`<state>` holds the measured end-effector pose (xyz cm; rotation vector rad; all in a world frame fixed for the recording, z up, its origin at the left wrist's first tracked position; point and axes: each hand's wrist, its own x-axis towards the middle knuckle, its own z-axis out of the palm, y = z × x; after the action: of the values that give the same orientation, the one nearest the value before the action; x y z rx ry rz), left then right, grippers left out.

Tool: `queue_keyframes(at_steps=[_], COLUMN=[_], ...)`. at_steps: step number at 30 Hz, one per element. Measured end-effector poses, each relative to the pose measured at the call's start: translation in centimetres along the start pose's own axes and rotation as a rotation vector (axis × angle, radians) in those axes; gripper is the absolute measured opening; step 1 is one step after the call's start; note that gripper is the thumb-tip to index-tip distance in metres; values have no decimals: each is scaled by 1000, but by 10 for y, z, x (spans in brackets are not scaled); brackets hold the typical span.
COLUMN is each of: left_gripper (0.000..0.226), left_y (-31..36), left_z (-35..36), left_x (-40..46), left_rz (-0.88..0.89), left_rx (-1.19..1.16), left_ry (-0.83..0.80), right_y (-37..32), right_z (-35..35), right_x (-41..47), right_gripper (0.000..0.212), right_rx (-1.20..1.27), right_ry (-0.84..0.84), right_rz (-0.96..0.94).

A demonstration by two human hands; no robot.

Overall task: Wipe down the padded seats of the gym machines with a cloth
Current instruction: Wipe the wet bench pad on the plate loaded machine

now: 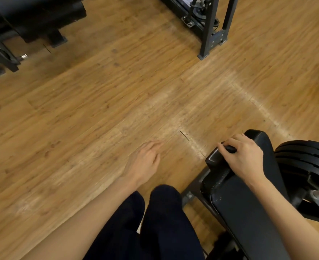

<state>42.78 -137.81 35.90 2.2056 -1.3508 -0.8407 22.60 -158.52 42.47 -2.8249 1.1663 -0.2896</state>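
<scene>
Padded bench [248,218] right of legs [155,222], weight plates [305,156] beyond.

Wooden floor [102,102] under black gym machines [211,25]

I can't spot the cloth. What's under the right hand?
The right hand rests on a black padded seat, fingers curled over something small and dark. Whether that's a cloth can't be told.

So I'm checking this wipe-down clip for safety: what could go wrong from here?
The right hand rests on the black padded seat holding something small and dark; whether it is a cloth is unclear, so the pad may go unwiped. The weight plates sit close beside that hand, a likely knuckle knock. The left hand hangs free over the wooden floor, giving no support while leaning.
</scene>
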Motion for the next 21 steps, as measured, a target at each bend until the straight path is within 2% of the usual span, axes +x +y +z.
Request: queue_keyframes(at_steps=[10, 14, 18, 21], left_gripper=[45, 44, 44, 44], left_y=[-13, -18, -26, -37], left_z=[-18, -32, -53, -69], left_x=[6, 28, 57, 82], left_rz=[1, -12, -36, -49], left_rx=[42, 89, 140, 184], left_ry=[-63, -33, -28, -76], right_y=[-8, -17, -21, -26], right_z=[2, 5, 21, 43], right_x=[19, 35, 55, 75], right_gripper=[30, 51, 38, 38], right_rx=[-88, -165, -213, -142], right_ry=[-227, -381, -512, -640], right_rz=[59, 80, 126, 198])
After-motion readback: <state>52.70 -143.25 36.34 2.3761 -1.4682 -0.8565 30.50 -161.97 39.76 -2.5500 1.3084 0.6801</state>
